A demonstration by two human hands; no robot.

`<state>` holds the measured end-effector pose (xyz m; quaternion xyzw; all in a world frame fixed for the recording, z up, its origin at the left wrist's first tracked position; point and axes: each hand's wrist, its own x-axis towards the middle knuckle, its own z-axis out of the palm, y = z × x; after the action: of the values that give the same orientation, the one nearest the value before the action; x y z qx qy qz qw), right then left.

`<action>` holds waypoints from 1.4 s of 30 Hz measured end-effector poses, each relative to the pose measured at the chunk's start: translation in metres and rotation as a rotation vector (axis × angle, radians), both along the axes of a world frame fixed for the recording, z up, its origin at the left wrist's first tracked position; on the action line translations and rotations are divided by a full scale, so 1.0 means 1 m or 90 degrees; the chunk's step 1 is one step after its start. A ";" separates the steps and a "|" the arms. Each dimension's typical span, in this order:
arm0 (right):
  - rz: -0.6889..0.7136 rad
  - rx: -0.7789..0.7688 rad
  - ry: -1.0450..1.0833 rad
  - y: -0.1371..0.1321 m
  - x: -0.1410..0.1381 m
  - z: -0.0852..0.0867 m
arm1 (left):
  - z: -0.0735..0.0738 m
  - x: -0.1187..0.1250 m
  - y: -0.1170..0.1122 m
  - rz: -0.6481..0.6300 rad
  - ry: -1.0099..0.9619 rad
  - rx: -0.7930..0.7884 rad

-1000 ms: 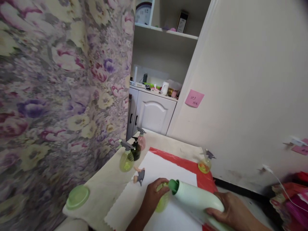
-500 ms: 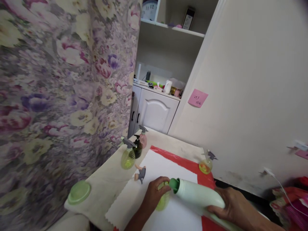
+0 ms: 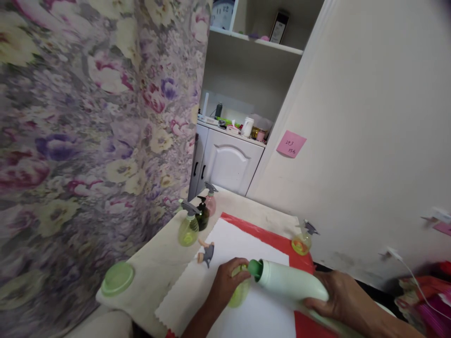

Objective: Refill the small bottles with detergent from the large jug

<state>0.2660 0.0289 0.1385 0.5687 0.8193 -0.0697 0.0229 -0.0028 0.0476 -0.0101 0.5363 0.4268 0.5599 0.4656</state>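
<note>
My left hand [image 3: 225, 284] is wrapped round a small yellow-green bottle [image 3: 238, 291] that stands open-topped on a white cloth [image 3: 229, 249]. My right hand [image 3: 340, 300] grips a large pale green bottle [image 3: 292, 284], tipped over so its green neck [image 3: 255, 269] sits at the small bottle's mouth. A loose grey spray head [image 3: 206, 253] lies on the cloth just left of my left hand.
A yellow-green spray bottle [image 3: 188, 229], a dark pump bottle [image 3: 203, 216] and a pink spray bottle [image 3: 210, 202] stand at the table's far left. Another spray bottle [image 3: 302, 241] stands on the red mat [image 3: 275, 238]. A green lid [image 3: 117, 278] lies near the floral curtain [image 3: 88, 141].
The view has shifted slightly; both hands and the two bottles stay in the same pose, neck to mouth.
</note>
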 end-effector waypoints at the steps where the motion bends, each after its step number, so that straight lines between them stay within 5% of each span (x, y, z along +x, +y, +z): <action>1: -0.002 0.000 -0.003 0.000 0.000 0.000 | 0.000 0.000 0.000 0.001 0.000 0.000; 42: 0.055 0.039 -0.036 0.006 0.001 0.008 | 0.000 0.001 0.000 0.007 0.004 -0.009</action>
<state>0.2674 0.0352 0.1463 0.5353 0.8436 -0.0277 0.0317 -0.0013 0.0472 -0.0100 0.5322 0.4355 0.5577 0.4648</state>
